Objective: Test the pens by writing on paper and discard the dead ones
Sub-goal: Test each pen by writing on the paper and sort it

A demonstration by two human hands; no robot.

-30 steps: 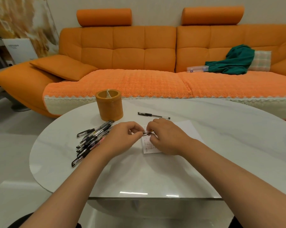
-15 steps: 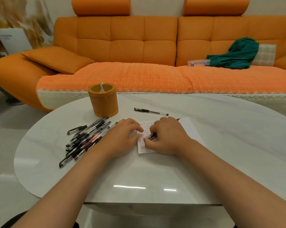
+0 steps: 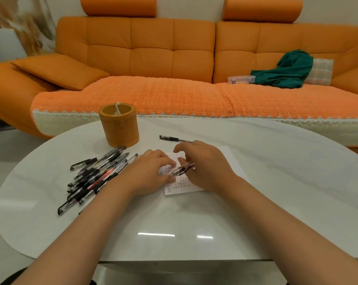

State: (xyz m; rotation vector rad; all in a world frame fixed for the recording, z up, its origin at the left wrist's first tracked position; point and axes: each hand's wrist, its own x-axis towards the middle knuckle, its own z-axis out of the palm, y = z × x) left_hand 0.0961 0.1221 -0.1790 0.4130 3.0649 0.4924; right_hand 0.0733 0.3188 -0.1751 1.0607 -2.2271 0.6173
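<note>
**Inspector:** State the position of your hands.

**Me:** My right hand (image 3: 202, 167) grips a clear-barrelled pen (image 3: 182, 169), fingers closed round it, tip angled down and to my left, at or just above the paper (image 3: 225, 161). Whether the tip actually touches, I cannot tell. My left hand (image 3: 151, 171) lies palm down on the sheet's left edge, fingers loosely curled, holding nothing; its fingertips sit just beside the pen's tip.

**Inspector:** Condition of the paper?

**Me:** It lies flat on the white table (image 3: 194, 219), partly covered by both hands. Rows of small written marks show on the exposed part.

**Inspector:** The remaining pens?

**Me:** A loose pile of pens (image 3: 95, 177) lies to my left, on the table, overlapping one another, mostly black-capped with one red barrel among them. A single black pen (image 3: 174, 138) lies apart, beyond my right hand.

**Inspector:** Other items?

**Me:** An orange cylindrical holder (image 3: 119, 125) stands upright behind the pile. Behind the table, an orange sofa (image 3: 153, 58) carries a green cloth (image 3: 287, 70) and a clear box (image 3: 240, 79).
</note>
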